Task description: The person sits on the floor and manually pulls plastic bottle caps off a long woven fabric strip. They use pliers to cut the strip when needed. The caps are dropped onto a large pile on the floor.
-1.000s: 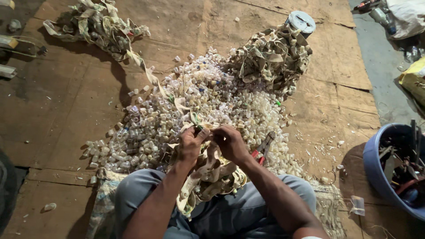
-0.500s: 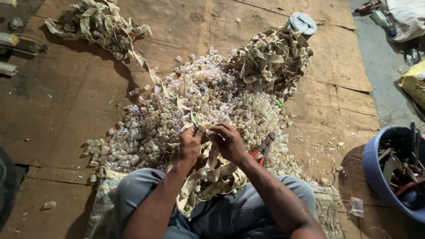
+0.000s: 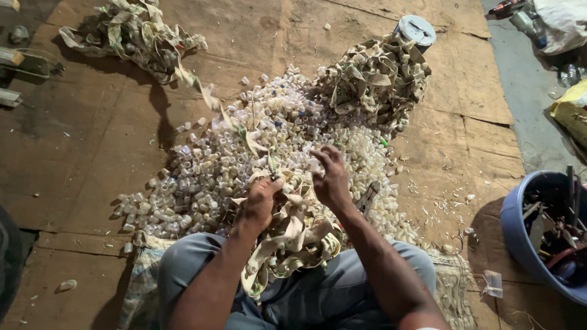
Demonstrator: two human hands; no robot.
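Mid-pile: both your hands pinch the crumpled beige strip (image 3: 287, 229).
Left hand (image 3: 262, 205), right hand (image 3: 332, 178) closed on it; big heap of small clear plastic caps (image 3: 232, 165) remains.

Crumpled pale strip (image 3: 287, 229) across lap

Worn boards underfoot, grey concrete at the edge

Brown sheets of board (image 3: 92, 153) cover the floor, seams and stains showing. Toward three o'clock lies bare grey concrete (image 3: 526, 98). A blue tub (image 3: 520, 226) sits near four o'clock. Light falls from above, throwing hard shadows
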